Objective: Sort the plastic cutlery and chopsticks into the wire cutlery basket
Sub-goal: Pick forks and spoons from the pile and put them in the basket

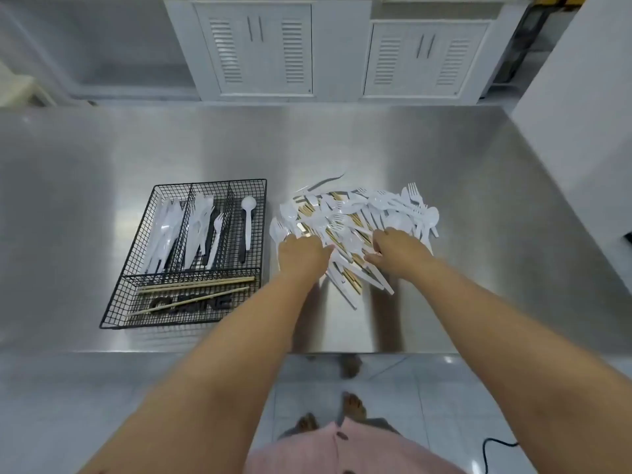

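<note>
A black wire cutlery basket (263, 213) stands on the steel table at the left. Its three upright compartments hold white knives (164, 230), white forks (200, 227) and a white spoon (248, 213) beside a black piece. Its front compartment holds wooden chopsticks (196, 285). To the right lies a mixed pile of white plastic cutlery and chopsticks (359, 213). My left hand (301, 253) rests palm down on the pile's left near edge. My right hand (398, 251) lies on the pile's near right side, fingers curled among the pieces. I cannot tell whether either hand grips a piece.
The steel table (478, 268) has its front edge close to my body. White louvred cabinet doors (256, 49) stand behind it, and a white block (581, 114) stands at the right. A black cable (492, 449) lies on the tiled floor.
</note>
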